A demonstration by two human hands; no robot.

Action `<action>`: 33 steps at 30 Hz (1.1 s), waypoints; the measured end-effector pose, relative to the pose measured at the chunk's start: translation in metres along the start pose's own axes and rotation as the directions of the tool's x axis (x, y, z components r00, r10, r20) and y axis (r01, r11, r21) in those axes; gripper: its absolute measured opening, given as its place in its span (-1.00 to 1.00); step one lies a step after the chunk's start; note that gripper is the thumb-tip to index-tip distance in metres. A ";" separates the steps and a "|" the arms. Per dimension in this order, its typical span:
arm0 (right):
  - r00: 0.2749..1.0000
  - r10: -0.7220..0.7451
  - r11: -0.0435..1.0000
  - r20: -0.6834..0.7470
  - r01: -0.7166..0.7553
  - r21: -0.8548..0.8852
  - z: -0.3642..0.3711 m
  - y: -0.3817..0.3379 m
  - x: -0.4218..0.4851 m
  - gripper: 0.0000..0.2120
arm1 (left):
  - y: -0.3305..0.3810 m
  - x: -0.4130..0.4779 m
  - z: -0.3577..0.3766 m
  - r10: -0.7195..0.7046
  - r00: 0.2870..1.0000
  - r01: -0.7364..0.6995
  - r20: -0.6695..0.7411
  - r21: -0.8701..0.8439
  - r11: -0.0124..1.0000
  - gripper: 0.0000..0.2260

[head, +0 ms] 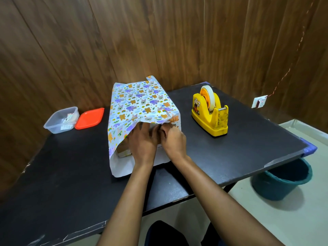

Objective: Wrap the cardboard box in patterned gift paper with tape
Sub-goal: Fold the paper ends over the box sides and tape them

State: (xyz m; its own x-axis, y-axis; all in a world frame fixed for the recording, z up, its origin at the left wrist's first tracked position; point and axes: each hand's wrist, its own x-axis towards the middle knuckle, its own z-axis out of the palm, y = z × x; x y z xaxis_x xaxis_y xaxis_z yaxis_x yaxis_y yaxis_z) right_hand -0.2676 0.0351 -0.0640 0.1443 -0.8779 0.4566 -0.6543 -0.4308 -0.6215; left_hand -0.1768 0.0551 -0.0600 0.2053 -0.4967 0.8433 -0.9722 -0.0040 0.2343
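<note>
My gift paper (140, 103) shows purple and orange animals on white; the tape dispenser (218, 121) is yellow, the bucket (276, 189) probably teal.

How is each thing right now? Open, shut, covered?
Patterned gift paper: draped over box, near end open.
Brown cardboard box: mostly covered.
Yellow tape dispenser: upright, roll loaded.
Clear plastic tub: open.
Orange plastic lid: off, beside tub.
Left hand: fingers straight, pressing box end.
Right hand: pinches paper edge.
</note>
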 end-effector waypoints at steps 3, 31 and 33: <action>0.998 0.056 0.998 -0.040 -0.055 0.024 0.002 -0.001 -0.001 -0.77 | -0.001 -0.001 0.001 -0.017 1.000 0.017 0.012 -0.004 1.000 -0.76; 0.958 0.276 0.910 0.082 -0.288 0.297 -0.016 0.022 0.018 -0.59 | -0.008 -0.005 0.004 -0.015 0.989 0.003 0.147 0.082 0.997 -0.69; 0.955 0.275 0.899 0.108 -0.295 0.325 -0.020 0.022 0.016 -0.61 | -0.007 -0.008 0.004 -0.033 0.993 0.022 0.117 0.093 0.995 -0.71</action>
State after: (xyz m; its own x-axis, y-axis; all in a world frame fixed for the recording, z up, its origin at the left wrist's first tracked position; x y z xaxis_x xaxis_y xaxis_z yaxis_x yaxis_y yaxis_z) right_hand -0.2949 0.0157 -0.0578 0.0381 -0.9797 0.1969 -0.3897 -0.1960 -0.8998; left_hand -0.1722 0.0557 -0.0702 0.2227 -0.5948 0.7724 -0.9737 -0.0959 0.2068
